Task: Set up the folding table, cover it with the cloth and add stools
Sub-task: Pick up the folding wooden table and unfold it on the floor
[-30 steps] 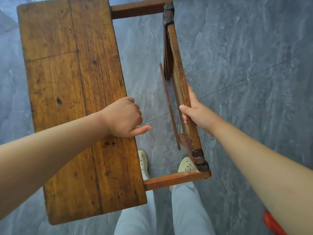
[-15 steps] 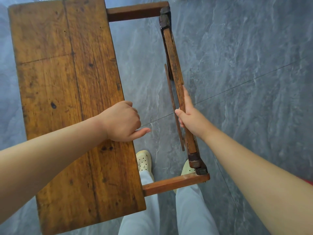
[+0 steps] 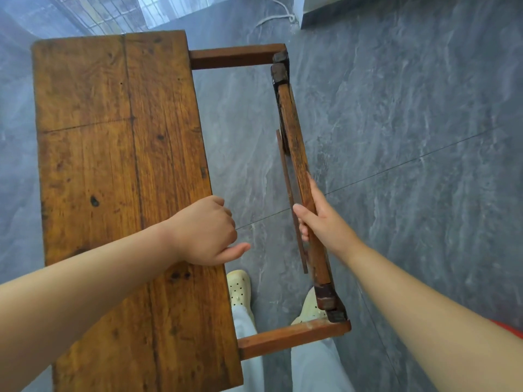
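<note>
The folding table [image 3: 121, 165] looks like heavy, stiff hardwood. Centre frame: left hand [image 3: 203, 230] grips the top's edge, right hand [image 3: 325, 222] grips the side rail [image 3: 294, 154] — mid-span holds look best.

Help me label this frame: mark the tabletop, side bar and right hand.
tabletop [image 3: 113, 165], head view, bare middle of the board.
side bar [image 3: 294, 142], head view, stretch beyond the hand.
right hand [image 3: 328, 224], head view, its back.
</note>
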A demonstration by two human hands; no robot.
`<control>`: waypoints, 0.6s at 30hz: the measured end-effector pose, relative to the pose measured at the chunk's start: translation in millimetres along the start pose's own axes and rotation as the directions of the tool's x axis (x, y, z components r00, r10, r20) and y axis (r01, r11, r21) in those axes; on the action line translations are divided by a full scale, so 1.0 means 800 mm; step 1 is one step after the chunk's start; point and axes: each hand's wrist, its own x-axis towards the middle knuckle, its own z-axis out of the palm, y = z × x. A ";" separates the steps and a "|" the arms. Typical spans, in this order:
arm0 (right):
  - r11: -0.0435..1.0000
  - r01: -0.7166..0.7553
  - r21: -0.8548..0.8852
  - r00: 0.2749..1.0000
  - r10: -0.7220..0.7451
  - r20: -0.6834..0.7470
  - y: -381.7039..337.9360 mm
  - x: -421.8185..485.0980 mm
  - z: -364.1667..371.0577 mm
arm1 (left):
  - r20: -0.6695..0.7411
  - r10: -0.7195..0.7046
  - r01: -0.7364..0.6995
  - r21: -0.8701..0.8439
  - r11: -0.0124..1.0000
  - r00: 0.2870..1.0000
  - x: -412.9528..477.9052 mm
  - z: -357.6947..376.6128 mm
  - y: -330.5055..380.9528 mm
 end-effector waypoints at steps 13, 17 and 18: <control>0.991 0.110 -0.080 0.978 -0.122 -0.168 0.025 0.023 0.022 | -0.041 0.061 -0.062 -0.023 0.998 0.997 0.091 -0.002 0.013; 0.991 0.008 0.135 0.985 0.016 -0.173 0.016 0.010 -0.015 | -0.051 0.042 -0.045 -0.046 0.998 0.998 0.100 0.005 0.017; 0.988 0.001 0.156 0.986 0.025 -0.164 0.012 0.007 -0.019 | -0.043 0.039 -0.040 -0.039 0.998 0.998 0.099 0.006 0.018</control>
